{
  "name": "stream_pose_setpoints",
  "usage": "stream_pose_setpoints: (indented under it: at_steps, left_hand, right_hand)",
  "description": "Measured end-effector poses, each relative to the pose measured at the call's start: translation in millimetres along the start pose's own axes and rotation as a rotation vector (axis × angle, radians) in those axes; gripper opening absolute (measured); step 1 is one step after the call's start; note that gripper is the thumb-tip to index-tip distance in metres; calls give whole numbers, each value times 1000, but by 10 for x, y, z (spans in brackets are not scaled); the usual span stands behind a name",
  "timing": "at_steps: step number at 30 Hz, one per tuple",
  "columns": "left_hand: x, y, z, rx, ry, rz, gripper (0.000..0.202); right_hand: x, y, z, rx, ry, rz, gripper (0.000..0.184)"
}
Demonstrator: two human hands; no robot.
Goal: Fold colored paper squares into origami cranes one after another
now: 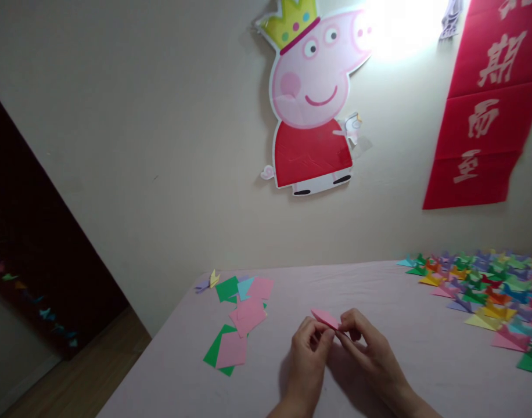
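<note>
A small folded piece of pink paper (325, 317) is held just above the table, between both hands. My left hand (307, 354) pinches its near edge between thumb and fingers. My right hand (366, 345) grips the right end of the same paper, its fingers curled and the thumb close to the left thumb. The fingers hide the paper's lower part, so its full folded shape cannot be made out. To the left of my hands lie loose paper squares, among them a pink square (232, 349) on top of a green square (213, 352).
Many folded paper figures (492, 296) in mixed colours stand in rows at the table's right. A yellow folded piece (214, 278) sits at the far left corner of the pale table (170, 371). A pig cutout (313, 145) and a red banner (479, 116) hang on the wall.
</note>
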State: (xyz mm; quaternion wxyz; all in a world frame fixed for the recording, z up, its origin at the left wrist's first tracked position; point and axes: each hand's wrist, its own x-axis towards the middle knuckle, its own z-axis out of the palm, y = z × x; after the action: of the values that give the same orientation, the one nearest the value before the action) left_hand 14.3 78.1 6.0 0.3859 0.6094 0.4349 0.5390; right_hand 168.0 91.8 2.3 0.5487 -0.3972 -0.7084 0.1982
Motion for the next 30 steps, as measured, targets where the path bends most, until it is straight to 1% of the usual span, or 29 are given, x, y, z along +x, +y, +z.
stream_pose_setpoints:
  at_steps: [2, 4, 7, 9, 10, 12, 14, 18, 23, 26, 30]
  left_hand:
    - [2, -9, 19, -29, 36, -26, 24]
    - [21, -26, 11, -34, 56, -41, 25]
    - [52, -47, -24, 14, 56, -41, 25]
    - [63, -44, -54, 99, 53, -23, 21]
    - [66, -35, -71, 157, 49, -4, 19]
    - [67, -5, -107, 281, 30, 57, 14]
    - [65, 33, -138, 377, 8, 130, 13]
    - [60, 89, -170, 457, 0, 224, 13]
    - [54, 90, -173, 472, 29, 274, 13]
    - [49, 68, -165, 466, 25, 275, 12]
    - [41, 54, -154, 433, 6, 267, 12]
  right_hand:
    - [-14, -45, 9, -65, -38, -94, 11]
    - [-19, -97, 17, -124, -66, -169, 13]
    - [-15, -151, 17, -200, -103, -242, 12]
    - [-12, -149, 6, -247, -78, -265, 4]
    - [-11, -136, -3, -274, -41, -269, 6]
    - [-10, -96, -20, -330, 47, -261, 16]
    - [-10, -55, -31, -374, 89, -242, 19]
    - [-11, -15, -31, -400, 50, -212, 18]
    - [-16, -11, -27, -376, 11, -187, 15]
    - [-14, -4, -30, -317, -29, -137, 12]
    - [2, 3, -31, -160, -67, -31, 10]
